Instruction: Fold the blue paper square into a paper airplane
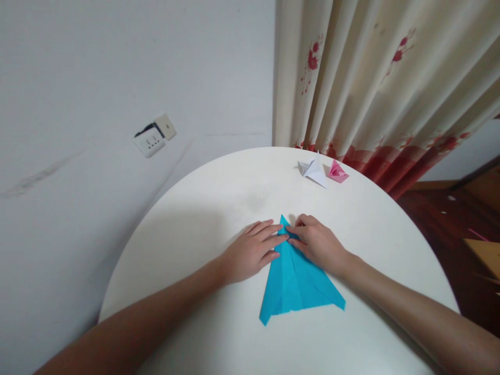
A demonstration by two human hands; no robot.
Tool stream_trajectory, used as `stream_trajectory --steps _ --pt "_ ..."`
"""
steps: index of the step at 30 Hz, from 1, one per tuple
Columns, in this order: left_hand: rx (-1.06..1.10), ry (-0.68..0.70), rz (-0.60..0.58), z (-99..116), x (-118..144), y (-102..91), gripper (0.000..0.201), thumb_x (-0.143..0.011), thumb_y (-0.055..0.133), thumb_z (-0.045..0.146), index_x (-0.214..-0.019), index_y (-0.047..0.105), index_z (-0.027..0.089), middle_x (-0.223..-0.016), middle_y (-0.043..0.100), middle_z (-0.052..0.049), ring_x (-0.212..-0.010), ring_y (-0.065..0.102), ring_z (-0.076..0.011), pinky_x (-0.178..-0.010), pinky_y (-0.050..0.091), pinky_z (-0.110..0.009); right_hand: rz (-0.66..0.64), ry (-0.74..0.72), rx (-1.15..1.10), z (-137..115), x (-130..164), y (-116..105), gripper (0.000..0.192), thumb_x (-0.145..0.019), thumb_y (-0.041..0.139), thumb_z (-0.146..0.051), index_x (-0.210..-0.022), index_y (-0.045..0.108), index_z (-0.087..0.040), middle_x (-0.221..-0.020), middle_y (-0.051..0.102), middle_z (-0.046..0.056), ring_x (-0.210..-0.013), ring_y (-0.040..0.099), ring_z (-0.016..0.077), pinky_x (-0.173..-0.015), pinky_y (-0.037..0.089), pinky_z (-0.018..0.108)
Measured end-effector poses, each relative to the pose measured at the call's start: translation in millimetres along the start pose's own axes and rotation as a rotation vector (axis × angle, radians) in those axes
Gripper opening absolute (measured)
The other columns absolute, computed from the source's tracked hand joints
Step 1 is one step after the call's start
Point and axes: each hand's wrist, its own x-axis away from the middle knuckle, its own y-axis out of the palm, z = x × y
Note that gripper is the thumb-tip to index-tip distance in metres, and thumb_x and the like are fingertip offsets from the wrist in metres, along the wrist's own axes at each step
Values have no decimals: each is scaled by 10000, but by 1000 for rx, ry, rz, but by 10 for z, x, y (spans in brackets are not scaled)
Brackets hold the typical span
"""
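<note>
A sheet of blue paper [296, 284], folded into a long triangle with its narrow tip pointing away from me, lies on the round white table [187, 219]. Lengthwise creases run down it, and its wide near edge has a small flap at each corner. My left hand [252, 250] rests flat with fingers stretched out, the fingertips on the paper's left side near the tip. On the opposite side, my right hand [318, 240] has its thumb and fingers bent together at the paper's right edge, gripping it near the top. Part of that edge is hidden under the fingers.
Near the table's far edge are a folded white paper piece [314, 171] and a smaller pink folded piece [338, 172]. Behind hangs a cream curtain [363, 88] with red flowers. A wall socket [149, 141] sits loose in the wall at left.
</note>
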Motion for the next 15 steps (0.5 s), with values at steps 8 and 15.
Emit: stream_trajectory --steps 8,15 --pt "-33 44 -11 -15 16 8 454 -1011 537 399 -1461 523 347 -1573 450 -53 -1494 330 -312 -1190 331 -542 7 -21 -19 -31 -6 -8 234 -1000 526 -207 -1081 744 -230 -959 632 65 -910 628 204 -792 502 307" --pt "-51 31 -41 0 17 -10 448 -1020 507 422 -1462 521 353 -1585 430 -51 -1493 328 -322 -1190 325 -545 86 125 -319 92 7 -15 275 -937 557 -190 -1136 744 -225 -1016 742 79 -882 705 225 -797 573 346"
